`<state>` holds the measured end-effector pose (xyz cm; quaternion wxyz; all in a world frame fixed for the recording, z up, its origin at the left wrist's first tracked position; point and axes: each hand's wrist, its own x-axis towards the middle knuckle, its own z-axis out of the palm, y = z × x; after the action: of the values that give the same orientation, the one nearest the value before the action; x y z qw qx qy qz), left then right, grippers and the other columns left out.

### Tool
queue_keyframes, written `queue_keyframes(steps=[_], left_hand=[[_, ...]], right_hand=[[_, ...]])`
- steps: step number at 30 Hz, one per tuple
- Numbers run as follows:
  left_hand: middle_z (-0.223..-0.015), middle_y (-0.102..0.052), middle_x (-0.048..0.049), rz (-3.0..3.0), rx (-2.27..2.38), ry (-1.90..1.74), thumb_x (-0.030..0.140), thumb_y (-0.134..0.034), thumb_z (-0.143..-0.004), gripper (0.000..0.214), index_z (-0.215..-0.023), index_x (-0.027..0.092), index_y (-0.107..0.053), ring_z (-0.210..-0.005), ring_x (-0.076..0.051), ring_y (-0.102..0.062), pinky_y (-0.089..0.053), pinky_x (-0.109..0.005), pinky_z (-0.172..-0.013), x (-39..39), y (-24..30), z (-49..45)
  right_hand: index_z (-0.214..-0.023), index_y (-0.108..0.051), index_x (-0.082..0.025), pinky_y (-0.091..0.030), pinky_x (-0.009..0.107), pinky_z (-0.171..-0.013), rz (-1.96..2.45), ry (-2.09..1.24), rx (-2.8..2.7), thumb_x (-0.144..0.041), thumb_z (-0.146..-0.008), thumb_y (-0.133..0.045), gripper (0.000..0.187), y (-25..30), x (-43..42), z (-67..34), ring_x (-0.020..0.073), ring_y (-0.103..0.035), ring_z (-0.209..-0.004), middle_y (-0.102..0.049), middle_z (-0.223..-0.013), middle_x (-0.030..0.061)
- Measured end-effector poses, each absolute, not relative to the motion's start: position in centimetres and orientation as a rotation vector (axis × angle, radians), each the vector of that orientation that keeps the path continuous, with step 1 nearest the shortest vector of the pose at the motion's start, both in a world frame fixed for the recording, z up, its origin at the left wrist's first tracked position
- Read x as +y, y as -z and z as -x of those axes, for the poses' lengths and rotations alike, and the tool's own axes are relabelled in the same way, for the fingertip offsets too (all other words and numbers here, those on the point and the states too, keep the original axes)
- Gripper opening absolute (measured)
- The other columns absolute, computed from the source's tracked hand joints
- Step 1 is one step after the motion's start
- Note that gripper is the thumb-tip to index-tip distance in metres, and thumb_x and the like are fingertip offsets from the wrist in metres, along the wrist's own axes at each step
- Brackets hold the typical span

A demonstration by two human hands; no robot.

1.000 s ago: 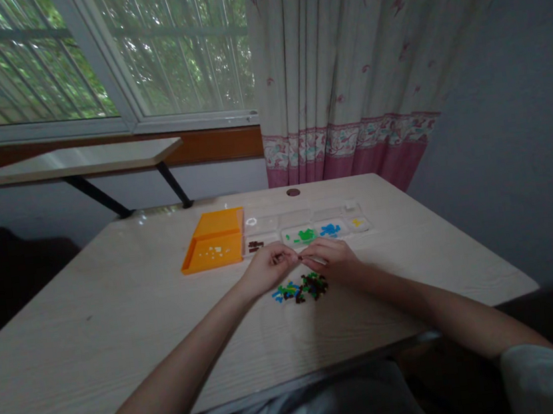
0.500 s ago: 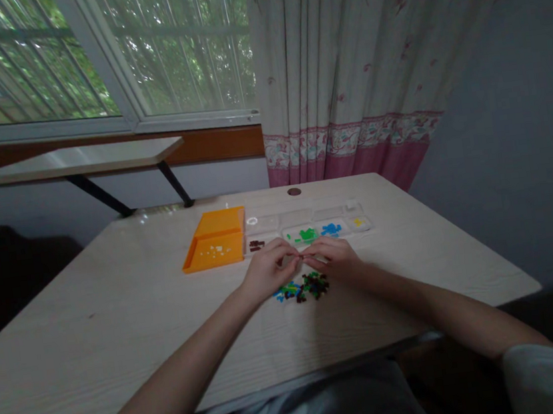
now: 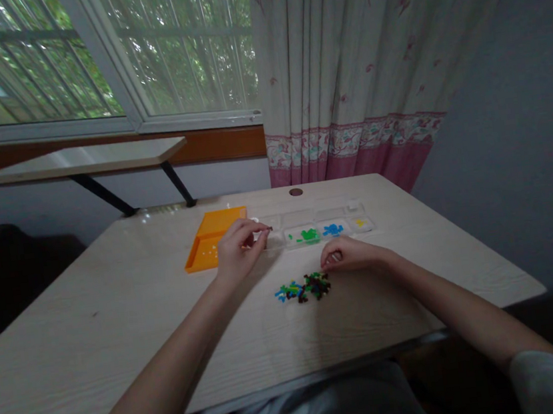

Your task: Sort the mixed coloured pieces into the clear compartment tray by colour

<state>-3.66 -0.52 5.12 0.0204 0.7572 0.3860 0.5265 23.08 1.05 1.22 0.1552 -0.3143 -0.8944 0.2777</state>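
Note:
My left hand point(image 3: 241, 246) is over the left end of a clear compartment tray point(image 3: 298, 218). Its thumb and forefinger pinch a small dark brown piece point(image 3: 270, 228). My right hand point(image 3: 350, 253) is low over the table, its curled fingertips just above the upper right edge of a pile of small brown, green, blue and yellow pieces point(image 3: 316, 285). Those fingers are closed; what they hold, if anything, is too small to make out. Green pieces point(image 3: 307, 235), blue pieces point(image 3: 332, 229) and yellow pieces point(image 3: 360, 222) lie in separate front compartments of the tray.
An open orange case point(image 3: 220, 222) with a few small white pieces point(image 3: 206, 250) lies left of the tray, partly behind my left hand. A raised shelf point(image 3: 89, 159) stands at the table's back left. Beyond the table hang curtains point(image 3: 343, 91).
My hands were together above the pile and have parted. The left moved left and forward to the tray with the brown piece; the right shifted slightly right and down towards the pile.

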Motion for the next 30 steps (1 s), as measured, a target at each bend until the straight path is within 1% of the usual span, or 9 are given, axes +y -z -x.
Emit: queue_keyframes(steps=[3,6,11,15,17,21,24,27,30], left_hand=[[-0.074,-0.057,-0.0014,-2.384,1.212,-1.714,0.023,-0.057,-0.077,0.009,-0.078,0.016,-0.063,-0.053,-0.006,-0.044,-0.039,-0.018,-0.049,-0.4,-5.5,4.2],[-0.073,-0.057,-0.0011,-2.418,1.206,-1.723,0.021,-0.057,-0.077,0.007,-0.078,0.016,-0.063,-0.053,-0.006,-0.045,-0.039,-0.018,-0.049,-0.4,-5.5,4.3],[-0.074,-0.057,-0.002,-2.415,1.203,-1.677,0.022,-0.056,-0.078,0.008,-0.079,0.016,-0.063,-0.054,-0.007,-0.046,-0.039,-0.018,-0.048,-0.5,-5.4,4.1],[-0.074,-0.057,-0.0023,-2.409,1.235,-1.645,0.024,-0.055,-0.078,0.011,-0.078,0.016,-0.062,-0.054,-0.007,-0.045,-0.039,-0.018,-0.049,-0.2,-5.3,4.2],[-0.075,-0.058,-0.0028,-2.448,1.278,-1.526,0.026,-0.054,-0.079,0.013,-0.079,0.016,-0.062,-0.056,-0.008,-0.047,-0.039,-0.018,-0.051,0.3,-5.0,4.6],[-0.078,-0.061,-0.0033,-2.551,1.548,-1.084,0.028,-0.049,-0.08,0.017,-0.082,0.018,-0.062,-0.065,-0.012,-0.053,-0.038,-0.021,-0.057,1.6,-3.6,5.8],[-0.081,-0.063,-0.0042,-2.574,1.734,-0.833,0.028,-0.048,-0.079,0.018,-0.083,0.019,-0.062,-0.07,-0.016,-0.056,-0.037,-0.023,-0.057,2.4,-2.4,6.6],[-0.082,-0.064,-0.0051,-2.593,1.771,-0.709,0.029,-0.047,-0.079,0.02,-0.085,0.019,-0.063,-0.071,-0.017,-0.057,-0.036,-0.023,-0.057,2.9,-1.8,7.1],[-0.08,-0.064,-0.0056,-2.6,1.789,-0.659,0.03,-0.046,-0.079,0.022,-0.086,0.019,-0.063,-0.069,-0.017,-0.057,-0.035,-0.024,-0.055,3.1,-1.7,7.2]], right_hand=[[-0.076,-0.067,-0.015,-0.032,0.015,-0.044,0.946,-0.941,-2.531,-0.034,-0.069,-0.063,0.02,-1.2,1.1,-23.5,0.0062,-0.044,-0.05,-0.051,-0.056,-0.0031],[-0.077,-0.068,-0.015,-0.032,0.015,-0.045,0.937,-1.042,-2.539,-0.032,-0.066,-0.066,0.02,-1.0,1.1,-23.4,0.0063,-0.045,-0.051,-0.051,-0.057,-0.0034],[-0.076,-0.068,-0.016,-0.033,0.016,-0.047,0.95,-1.062,-2.563,-0.028,-0.068,-0.063,0.015,-1.0,1.1,-23.2,0.0063,-0.046,-0.052,-0.056,-0.058,-0.0027],[-0.077,-0.069,-0.017,-0.034,0.016,-0.047,0.94,-1.05,-2.566,-0.029,-0.069,-0.063,0.016,-1.3,1.1,-23.3,0.0064,-0.047,-0.052,-0.057,-0.059,-0.0027],[-0.08,-0.069,-0.017,-0.034,0.016,-0.047,0.923,-1.051,-2.567,-0.029,-0.069,-0.063,0.017,-1.3,1.2,-23.3,0.0067,-0.048,-0.052,-0.059,-0.061,-0.0024],[-0.08,-0.07,-0.017,-0.038,0.017,-0.052,0.872,-1.064,-2.569,-0.03,-0.071,-0.061,0.017,-1.0,1.4,-23.4,0.0081,-0.052,-0.058,-0.065,-0.069,0.0002],[-0.08,-0.069,-0.017,-0.038,0.017,-0.053,0.845,-1.079,-2.567,-0.031,-0.072,-0.06,0.018,-1.1,1.5,-23.5,0.0085,-0.053,-0.06,-0.065,-0.071,0.0006],[-0.081,-0.067,-0.015,-0.036,0.016,-0.05,0.859,-1.118,-2.575,-0.031,-0.074,-0.058,0.019,-1.3,1.5,-23.6,0.0076,-0.05,-0.056,-0.062,-0.066,-0.0007],[-0.081,-0.063,-0.014,-0.033,0.016,-0.047,0.907,-1.189,-2.523,-0.033,-0.077,-0.055,0.021,-1.2,1.5,-23.7,0.007,-0.046,-0.052,-0.057,-0.062,-0.0016]])
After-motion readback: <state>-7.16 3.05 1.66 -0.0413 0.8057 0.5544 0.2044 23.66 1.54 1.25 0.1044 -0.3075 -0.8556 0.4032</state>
